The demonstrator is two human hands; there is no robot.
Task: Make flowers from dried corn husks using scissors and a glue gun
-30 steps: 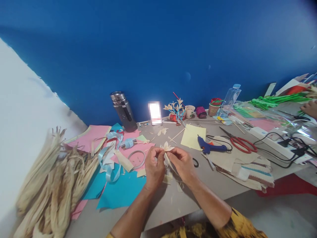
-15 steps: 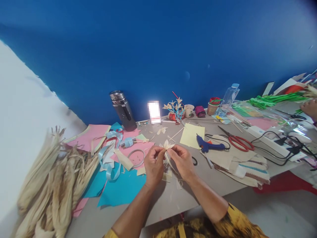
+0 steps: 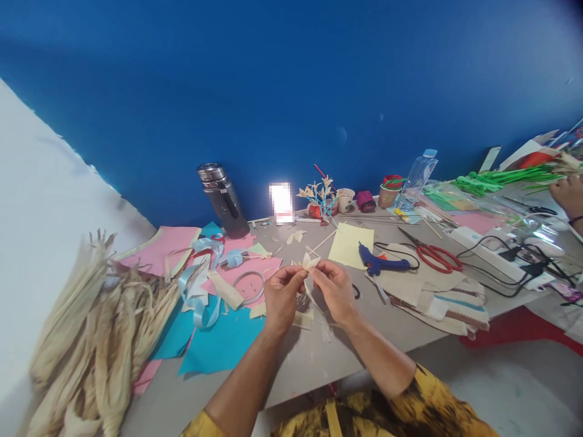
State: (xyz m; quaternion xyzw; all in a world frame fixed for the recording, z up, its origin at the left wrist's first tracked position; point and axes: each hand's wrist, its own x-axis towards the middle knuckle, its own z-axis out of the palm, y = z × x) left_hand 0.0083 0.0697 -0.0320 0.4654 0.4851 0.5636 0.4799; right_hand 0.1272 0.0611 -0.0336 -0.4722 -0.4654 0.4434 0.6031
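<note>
The left hand [image 3: 281, 294] and the right hand [image 3: 333, 289] met above the middle of the grey surface [image 3: 314, 358], both pinched shut on a small pale husk flower [image 3: 310, 262]. The flower stood just above and between the two sets of fingertips, its petals spreading upward, while a thin pale strip hung from it down between the palms toward the surface. The left thumb and forefinger gripped it from the left, the right fingers from the right, the hands nearly touching. Left of the left hand lay a grey ring [image 3: 250, 286] on pink paper [image 3: 255, 270], a light blue ribbon [image 3: 200, 297] and a blue sheet [image 3: 223, 346]; farther left sat a heap of dried husks [image 3: 95, 328]. Right of the right hand lay a yellow sheet [image 3: 350, 244], a blue glue gun [image 3: 379, 264] and red-handled scissors [image 3: 435, 255]. A dark flask [image 3: 221, 199] stood near the blue wall [image 3: 291, 85]. Another person's hand [image 3: 567, 194] showed at the far right edge.
</note>
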